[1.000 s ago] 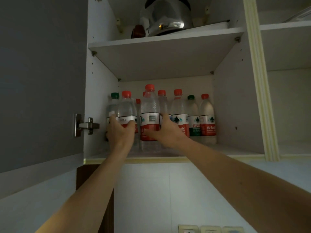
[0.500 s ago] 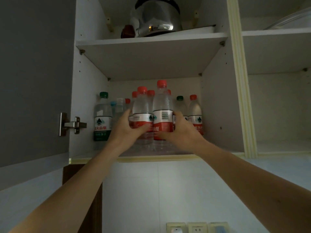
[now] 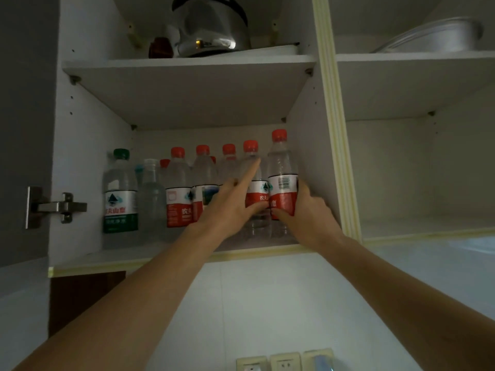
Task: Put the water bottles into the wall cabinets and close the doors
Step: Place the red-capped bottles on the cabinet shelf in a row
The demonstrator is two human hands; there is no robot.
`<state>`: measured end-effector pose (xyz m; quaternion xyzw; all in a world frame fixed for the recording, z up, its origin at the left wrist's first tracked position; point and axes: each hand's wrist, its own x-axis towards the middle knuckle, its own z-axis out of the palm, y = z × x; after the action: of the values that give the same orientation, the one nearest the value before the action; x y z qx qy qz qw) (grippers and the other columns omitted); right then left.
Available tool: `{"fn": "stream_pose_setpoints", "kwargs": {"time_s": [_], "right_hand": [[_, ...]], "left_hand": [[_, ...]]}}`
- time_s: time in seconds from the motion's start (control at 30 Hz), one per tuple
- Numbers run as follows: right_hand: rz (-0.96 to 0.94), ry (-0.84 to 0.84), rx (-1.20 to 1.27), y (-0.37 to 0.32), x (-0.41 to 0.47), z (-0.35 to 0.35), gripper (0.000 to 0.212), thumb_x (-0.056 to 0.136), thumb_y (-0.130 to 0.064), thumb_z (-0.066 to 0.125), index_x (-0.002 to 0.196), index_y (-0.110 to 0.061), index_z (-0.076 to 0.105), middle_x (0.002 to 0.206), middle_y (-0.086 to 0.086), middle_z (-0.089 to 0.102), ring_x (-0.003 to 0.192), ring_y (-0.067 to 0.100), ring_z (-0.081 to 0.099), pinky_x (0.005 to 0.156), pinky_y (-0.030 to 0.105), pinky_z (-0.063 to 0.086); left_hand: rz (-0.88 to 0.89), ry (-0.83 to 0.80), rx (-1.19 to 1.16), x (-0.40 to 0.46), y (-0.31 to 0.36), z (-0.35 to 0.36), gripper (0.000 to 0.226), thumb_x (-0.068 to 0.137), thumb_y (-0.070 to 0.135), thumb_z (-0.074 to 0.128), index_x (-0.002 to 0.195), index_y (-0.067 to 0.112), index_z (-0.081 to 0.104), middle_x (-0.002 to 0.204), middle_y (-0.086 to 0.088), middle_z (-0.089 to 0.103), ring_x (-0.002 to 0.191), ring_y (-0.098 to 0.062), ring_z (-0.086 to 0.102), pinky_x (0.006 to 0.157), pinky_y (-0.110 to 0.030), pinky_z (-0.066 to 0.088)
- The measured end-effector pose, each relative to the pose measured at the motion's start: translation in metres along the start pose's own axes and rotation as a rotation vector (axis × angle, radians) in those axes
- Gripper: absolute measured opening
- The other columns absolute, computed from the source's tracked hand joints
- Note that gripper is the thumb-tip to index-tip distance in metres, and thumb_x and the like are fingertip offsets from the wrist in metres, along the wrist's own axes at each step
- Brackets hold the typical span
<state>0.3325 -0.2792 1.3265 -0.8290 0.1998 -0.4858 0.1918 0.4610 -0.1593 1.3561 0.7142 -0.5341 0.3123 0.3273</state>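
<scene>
Several clear water bottles with red caps stand in a row on the lower shelf (image 3: 128, 254) of the open wall cabinet. A green-capped bottle (image 3: 120, 192) stands at the left end. My right hand (image 3: 308, 212) grips the red-labelled bottle (image 3: 282, 183) at the right end, close to the cabinet's side wall. My left hand (image 3: 230, 203) holds the neighbouring bottle (image 3: 254, 188), index finger stretched up along it and thumb under its label. The grey cabinet door (image 3: 24, 116) stands open at the left on its metal hinge (image 3: 57, 207).
A steel kettle (image 3: 211, 28) and a small dark jar (image 3: 160, 48) sit on the upper shelf. The neighbouring compartment (image 3: 428, 170) on the right is open, with a metal basin (image 3: 439, 36) on its top shelf. Wall sockets (image 3: 284, 361) lie below on the tiled wall.
Both hands have slid the two front bottles from the left-middle of the shelf to its right end, against the side wall. The row behind and the green-capped bottle are now uncovered.
</scene>
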Motion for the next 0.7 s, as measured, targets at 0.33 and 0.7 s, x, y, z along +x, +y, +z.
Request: {"fn": "stream_pose_setpoints", "kwargs": {"time_s": [0.33,0.7], "right_hand": [[-0.302,-0.095,-0.33,-0.017,0.009,-0.03,0.126,0.083,-0.02,0.08,0.153,-0.04,-0.023,0.166,0.008,-0.015,0.152,0.041,0.001,0.117,0.061,0.022],[-0.442,-0.084,-0.84,-0.014,0.032,-0.034,0.142,0.066,-0.041,0.09,0.156,-0.024,-0.019,0.164,0.021,-0.017,0.153,0.039,-0.004,0.121,0.054,0.01]], "left_hand": [[0.139,-0.109,0.426,0.023,-0.025,-0.019,0.129,0.056,0.079,0.075,0.143,0.064,-0.021,0.166,-0.005,-0.007,0.149,-0.026,-0.006,0.116,-0.063,0.009],[0.235,-0.116,0.548,0.047,-0.033,-0.01,0.144,0.044,0.088,0.072,0.151,0.048,-0.015,0.163,-0.012,0.006,0.15,-0.033,-0.001,0.117,-0.057,-0.004]]}}
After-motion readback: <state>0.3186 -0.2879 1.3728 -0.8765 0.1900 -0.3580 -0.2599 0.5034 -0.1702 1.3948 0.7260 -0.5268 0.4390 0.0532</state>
